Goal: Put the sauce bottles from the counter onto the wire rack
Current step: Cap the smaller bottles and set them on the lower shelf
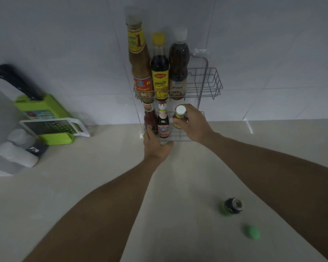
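The pale counter (pixel 102 176) holds a green knife block (pixel 44 118) at the left and a small green-capped bottle (pixel 231 206) lower right.

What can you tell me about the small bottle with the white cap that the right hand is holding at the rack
The small bottle has a round white screw cap, a yellow label and pale yellowish contents; whether it is glass or plastic cannot be told. It stands about upright at the right end of the wire rack's lower shelf, beside a dark bottle with a red label. The right hand grips it from the right, fingers wrapped around its body just under the cap. Whether its base already rests on the shelf is hidden.
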Available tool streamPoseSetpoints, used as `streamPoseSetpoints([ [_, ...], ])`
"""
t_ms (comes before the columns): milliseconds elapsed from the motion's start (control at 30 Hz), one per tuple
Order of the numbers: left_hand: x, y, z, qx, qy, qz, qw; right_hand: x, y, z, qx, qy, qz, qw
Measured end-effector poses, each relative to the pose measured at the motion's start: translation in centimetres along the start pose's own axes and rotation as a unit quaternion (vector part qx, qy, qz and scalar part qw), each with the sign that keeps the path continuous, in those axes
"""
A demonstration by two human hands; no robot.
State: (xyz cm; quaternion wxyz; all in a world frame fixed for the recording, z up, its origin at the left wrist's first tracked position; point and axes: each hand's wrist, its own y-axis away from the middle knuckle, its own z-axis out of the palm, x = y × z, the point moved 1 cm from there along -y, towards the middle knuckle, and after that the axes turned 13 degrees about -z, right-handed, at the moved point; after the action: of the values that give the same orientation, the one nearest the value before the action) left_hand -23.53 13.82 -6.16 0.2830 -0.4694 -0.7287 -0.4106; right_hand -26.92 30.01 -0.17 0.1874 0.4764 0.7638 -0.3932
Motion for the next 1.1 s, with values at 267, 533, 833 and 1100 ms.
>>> streamPoseSetpoints([
  [267,-0.9,-2.7,-0.1,-0.007,0.006,-0.015,1.0,3.0,-2.6,2.0,-0.049,0.02,0.099,0.994],
  [533,-1.3,-3.2,0.3,0.001,0.003,-0.018,1.0,4.2,-2.8,3.4,-0.084,0.012,0.164,0.983],
  [833,-1.8,-2.9,0.1,-0.035,-0.019,-0.028,0.999,4.0,-2.5,3.8,-0.091,0.009,0.182,0.979],
  [1100,-2.6,-1.4,0.3,-0.002,-0.1,0.018,0.995,2.9,-2.0,2.6,-0.138,-0.016,0.198,0.97],
])
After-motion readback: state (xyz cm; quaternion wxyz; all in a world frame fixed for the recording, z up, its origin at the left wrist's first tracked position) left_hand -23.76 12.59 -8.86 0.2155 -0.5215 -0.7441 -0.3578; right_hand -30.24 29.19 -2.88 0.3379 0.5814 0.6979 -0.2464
